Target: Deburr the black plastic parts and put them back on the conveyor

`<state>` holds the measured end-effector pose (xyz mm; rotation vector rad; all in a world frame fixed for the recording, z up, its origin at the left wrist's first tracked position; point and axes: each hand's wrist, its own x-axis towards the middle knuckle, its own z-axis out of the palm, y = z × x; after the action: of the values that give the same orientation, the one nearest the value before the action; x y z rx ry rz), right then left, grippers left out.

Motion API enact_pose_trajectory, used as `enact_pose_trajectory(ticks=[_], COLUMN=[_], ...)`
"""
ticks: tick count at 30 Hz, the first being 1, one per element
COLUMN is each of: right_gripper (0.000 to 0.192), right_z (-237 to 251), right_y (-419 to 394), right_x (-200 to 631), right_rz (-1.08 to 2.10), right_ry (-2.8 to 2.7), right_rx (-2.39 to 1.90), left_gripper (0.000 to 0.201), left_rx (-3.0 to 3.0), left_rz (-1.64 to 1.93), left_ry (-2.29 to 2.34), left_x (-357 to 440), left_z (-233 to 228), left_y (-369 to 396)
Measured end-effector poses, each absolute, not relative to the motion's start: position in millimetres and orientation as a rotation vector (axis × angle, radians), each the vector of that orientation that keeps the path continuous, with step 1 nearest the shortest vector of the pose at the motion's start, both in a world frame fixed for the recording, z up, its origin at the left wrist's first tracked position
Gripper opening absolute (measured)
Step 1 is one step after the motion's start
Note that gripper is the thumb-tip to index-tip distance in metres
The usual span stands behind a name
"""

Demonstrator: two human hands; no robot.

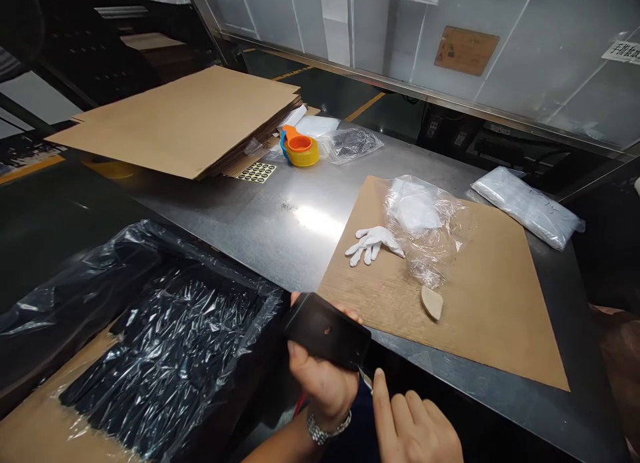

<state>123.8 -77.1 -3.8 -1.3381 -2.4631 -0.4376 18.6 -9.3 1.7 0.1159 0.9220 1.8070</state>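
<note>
My left hand (325, 383), with a metal-link watch band at its wrist, is wrapped round a black rectangular block-like piece (327, 331). That piece is tilted, held off the table's front edge, with a small reddish mark on its face. Closed low in front is my right hand (415, 423), its index finger stretched along a thin blade-like tool (366, 379). The tool's tip meets the lower right corner of the black piece; its handle is hidden in the hand. Nearby on the cardboard sheet (490, 303) lie a beige wedge-shaped pad (432, 303) and a white glove (375, 244).
Clear plastic wrap (430, 229) lies on the sheet, with a wrapped packet (530, 206) behind it. A tape dispenser (303, 153) and stacked cardboard (200, 116) stand on the metal table (240, 223). At left is a black-lined box of plastic-bagged dark pieces (170, 356).
</note>
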Motion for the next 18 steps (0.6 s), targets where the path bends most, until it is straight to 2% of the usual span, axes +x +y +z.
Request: enact_pose_trajectory(ticks=[6,9,13,18], right_gripper=[0.027,0.027,0.031,0.029], right_z=[-3.0,-3.1,-5.0,-4.5], right_y=[-67.8,-63.6,-62.0,-66.3], right_x=[130.5,137.8,149.9,160.3], right_rz=[-0.429,-0.182,0.06,-0.114], right_ry=[-2.348,-2.234,-2.227,-2.393], right_rx=[-1.363,-1.442,-1.486,-1.453], left_gripper=[0.037,0.047,0.043,0.04], left_rx=[-0.02,-0.086,-0.124,-0.1], left_rz=[1.656,1.523,1.354,1.307], left_ry=[0.983,0.984,0.962,0.913], left_x=[15.0,11.0,7.5,8.4], left_z=[-0.3,0.4,2.2,2.0], left_y=[-4.1,-0.9,0.4,-1.9])
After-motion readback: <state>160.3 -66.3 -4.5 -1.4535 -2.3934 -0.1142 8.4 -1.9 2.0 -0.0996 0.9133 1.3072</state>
